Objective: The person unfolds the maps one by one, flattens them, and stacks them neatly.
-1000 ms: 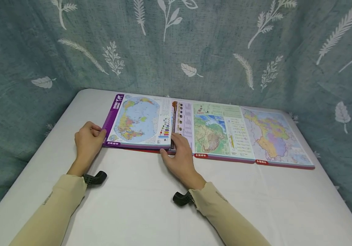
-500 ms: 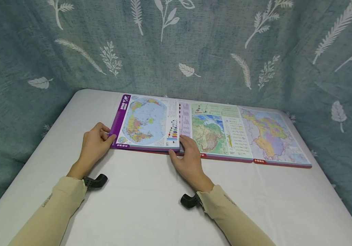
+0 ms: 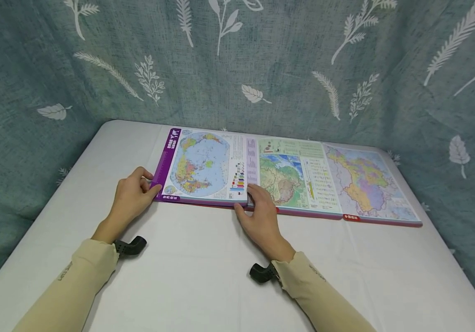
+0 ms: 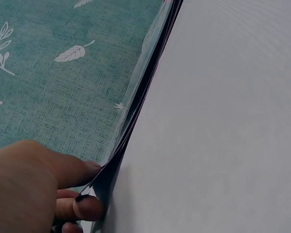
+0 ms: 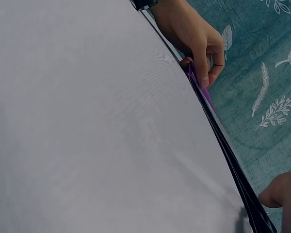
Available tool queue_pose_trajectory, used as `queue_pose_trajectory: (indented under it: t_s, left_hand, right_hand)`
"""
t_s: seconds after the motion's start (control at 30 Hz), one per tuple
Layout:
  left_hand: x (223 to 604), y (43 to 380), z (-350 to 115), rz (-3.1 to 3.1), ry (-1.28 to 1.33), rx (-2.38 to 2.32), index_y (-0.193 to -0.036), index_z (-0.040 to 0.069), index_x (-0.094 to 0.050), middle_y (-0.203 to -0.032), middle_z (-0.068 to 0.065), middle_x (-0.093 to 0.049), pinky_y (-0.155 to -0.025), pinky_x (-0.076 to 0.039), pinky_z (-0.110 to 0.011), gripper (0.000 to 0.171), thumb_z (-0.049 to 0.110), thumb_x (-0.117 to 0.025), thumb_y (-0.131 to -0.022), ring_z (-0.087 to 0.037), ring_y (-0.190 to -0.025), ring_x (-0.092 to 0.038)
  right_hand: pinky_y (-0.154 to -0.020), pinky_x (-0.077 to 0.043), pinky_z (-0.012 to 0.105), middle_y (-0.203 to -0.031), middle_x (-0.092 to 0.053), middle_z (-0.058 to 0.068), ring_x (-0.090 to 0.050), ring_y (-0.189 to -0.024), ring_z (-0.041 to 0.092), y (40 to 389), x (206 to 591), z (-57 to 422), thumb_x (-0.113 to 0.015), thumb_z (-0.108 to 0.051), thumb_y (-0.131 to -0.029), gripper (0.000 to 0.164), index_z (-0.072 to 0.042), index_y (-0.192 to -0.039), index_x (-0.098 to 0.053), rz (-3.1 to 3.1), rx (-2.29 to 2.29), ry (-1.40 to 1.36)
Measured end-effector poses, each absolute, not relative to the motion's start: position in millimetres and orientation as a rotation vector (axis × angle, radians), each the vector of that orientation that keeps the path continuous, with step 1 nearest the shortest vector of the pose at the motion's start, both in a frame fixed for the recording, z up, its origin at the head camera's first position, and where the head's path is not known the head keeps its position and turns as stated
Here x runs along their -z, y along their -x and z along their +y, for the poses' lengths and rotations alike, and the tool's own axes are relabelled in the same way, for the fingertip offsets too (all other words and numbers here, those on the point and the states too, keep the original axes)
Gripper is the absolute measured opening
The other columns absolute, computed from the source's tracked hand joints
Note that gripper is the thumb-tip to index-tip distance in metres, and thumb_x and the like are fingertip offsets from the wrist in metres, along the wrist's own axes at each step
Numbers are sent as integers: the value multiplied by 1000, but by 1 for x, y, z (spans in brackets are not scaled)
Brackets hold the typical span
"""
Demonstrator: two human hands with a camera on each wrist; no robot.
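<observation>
A world map [image 3: 201, 163] with a purple left border lies on top of a stack of map sheets at the left end of a row. My left hand [image 3: 131, 196] pinches its near left corner between thumb and fingers. In the left wrist view the dark sheet edges [image 4: 136, 111] bend up slightly at the thumb [image 4: 82, 170]. My right hand [image 3: 262, 221] rests at the near right corner, thumb against the front edge and fingers along the right edge. A terrain map [image 3: 280, 177] lies just beyond those fingers, its left part covered by the world map.
Another map [image 3: 363, 184], with coloured regions, ends the row on the right. White cloth [image 3: 196, 272] covers the table. A green-blue curtain with white leaves [image 3: 237, 69] hangs behind and at both sides. Each wrist carries a black camera mount [image 3: 131, 246].
Both hands have moved to the right together with the world map, which now covers more of the sheet to its right. The two maps on the right stay put.
</observation>
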State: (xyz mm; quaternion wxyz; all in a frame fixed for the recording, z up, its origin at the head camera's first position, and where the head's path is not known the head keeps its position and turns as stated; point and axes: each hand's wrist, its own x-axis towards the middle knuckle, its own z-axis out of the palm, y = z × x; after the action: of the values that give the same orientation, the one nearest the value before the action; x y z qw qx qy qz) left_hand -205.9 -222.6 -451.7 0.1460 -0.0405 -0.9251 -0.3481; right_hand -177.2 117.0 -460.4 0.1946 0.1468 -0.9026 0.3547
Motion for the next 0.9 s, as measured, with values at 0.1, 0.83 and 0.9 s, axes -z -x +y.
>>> queue_pose_trajectory:
  t_s: [0.1, 0.83, 0.9]
  left_hand:
    - [451, 205, -221, -2672, 119, 1003, -111, -2, -62, -65, -6, -58, -65, -38, -37, 28, 14, -79, -94, -22, -63, -49]
    - [450, 203, -213, -2662, 267, 1035, -118, -2, -62, -68, -3, -56, -65, -38, -33, 33, 12, -79, -94, -17, -64, -47]
    - [450, 204, -212, -2661, 274, 1039, -118, -2, -61, -68, -3, -57, -65, -38, -33, 33, 11, -79, -94, -17, -64, -47]
  right_hand:
    - [-116, -41, 55, -142, -62, 24, -54, -138, 42, 176, 460, 118, -79, -21, -91, 54, 10, -133, -64, -2541, -991, -398]
    - [-116, -39, 54, -138, -64, 26, -55, -136, 42, 170, 456, 125, -78, -18, -89, 52, 11, -130, -66, -2549, -946, -308]
    - [-117, -39, 55, -138, -65, 26, -55, -135, 42, 170, 456, 125, -78, -17, -88, 51, 11, -129, -66, -2545, -934, -298]
